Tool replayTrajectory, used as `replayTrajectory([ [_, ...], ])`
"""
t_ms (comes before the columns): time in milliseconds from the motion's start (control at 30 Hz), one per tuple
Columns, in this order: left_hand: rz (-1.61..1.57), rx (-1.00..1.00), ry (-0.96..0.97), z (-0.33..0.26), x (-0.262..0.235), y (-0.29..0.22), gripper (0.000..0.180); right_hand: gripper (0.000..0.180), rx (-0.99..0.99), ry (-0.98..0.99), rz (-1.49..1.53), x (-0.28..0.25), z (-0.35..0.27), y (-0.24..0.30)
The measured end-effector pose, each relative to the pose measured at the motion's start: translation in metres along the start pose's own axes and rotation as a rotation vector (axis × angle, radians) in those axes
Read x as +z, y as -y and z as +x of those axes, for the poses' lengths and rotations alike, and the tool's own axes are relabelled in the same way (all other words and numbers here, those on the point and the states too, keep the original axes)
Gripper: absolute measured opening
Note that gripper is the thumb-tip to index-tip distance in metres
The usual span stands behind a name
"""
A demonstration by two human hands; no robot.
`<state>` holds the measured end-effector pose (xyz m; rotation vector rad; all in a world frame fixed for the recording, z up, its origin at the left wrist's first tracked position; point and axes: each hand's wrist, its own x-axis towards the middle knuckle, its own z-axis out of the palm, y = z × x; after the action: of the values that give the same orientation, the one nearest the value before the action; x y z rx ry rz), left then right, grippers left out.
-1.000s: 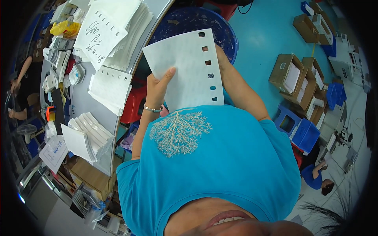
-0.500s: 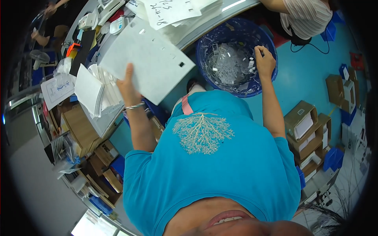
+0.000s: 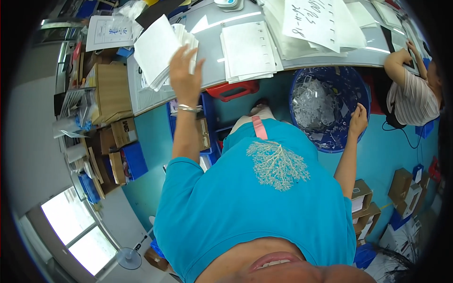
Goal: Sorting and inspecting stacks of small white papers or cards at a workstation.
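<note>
My left hand (image 3: 186,75) is open, fingers spread, at the right side of a fanned stack of white sheets (image 3: 158,52) on the table's left part. Whether the fingertips touch the stack I cannot tell. Right of it lies a second pile of white sheets (image 3: 247,49) with small cut-outs along one side. My right hand (image 3: 358,120) is at the right rim of a round blue bin (image 3: 330,147), its fingers curled together; anything inside them is hidden. Clear and white plastic scraps (image 3: 312,106) fill part of the bin.
A larger paper pile with a handwritten top sheet (image 3: 311,23) lies on the grey table (image 3: 207,61). Beneath the edge are a red plastic stool (image 3: 233,89) and blue crates. Another person (image 3: 415,94) sits at the right. Cardboard boxes (image 3: 361,195) stand on the floor behind my right arm.
My left hand has let go of a white sheet and moved to the left stack. White pieces beside my right hand no longer show there. The whole view has swung leftward.
</note>
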<state>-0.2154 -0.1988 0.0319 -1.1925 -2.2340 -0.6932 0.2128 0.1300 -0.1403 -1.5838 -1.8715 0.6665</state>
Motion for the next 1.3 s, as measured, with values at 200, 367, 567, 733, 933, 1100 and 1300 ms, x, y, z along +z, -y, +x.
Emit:
replayTrajectory([
  [200,0.191,-0.136,0.129,0.011,-0.044,0.124,0.041,0.021,-0.006,0.18,-0.104,0.027,-0.006,0.01],
  [367,0.105,-0.525,0.134,0.013,-0.04,0.219,0.052,0.02,-0.177,0.732,0.093,0.074,-0.045,0.136],
  [567,0.232,-0.288,0.15,0.076,0.006,0.284,0.049,0.029,-1.202,0.668,0.281,0.135,-0.117,0.369],
  [733,0.336,-0.285,0.388,0.107,0.03,0.291,0.043,0.042,-1.522,0.528,0.375,0.18,-0.177,0.47],
  [933,0.216,-0.399,0.537,0.116,0.024,0.296,0.033,0.059,-1.588,0.531,-0.036,0.225,-0.193,0.454],
  [1100,0.201,-0.399,0.549,0.129,0.013,0.293,0.033,0.063,-1.524,0.562,-0.043,0.23,-0.197,0.456],
  [1300,0.155,-0.345,0.534,0.14,0.011,0.299,0.032,0.063,-1.525,0.522,-0.078,0.227,-0.196,0.458],
])
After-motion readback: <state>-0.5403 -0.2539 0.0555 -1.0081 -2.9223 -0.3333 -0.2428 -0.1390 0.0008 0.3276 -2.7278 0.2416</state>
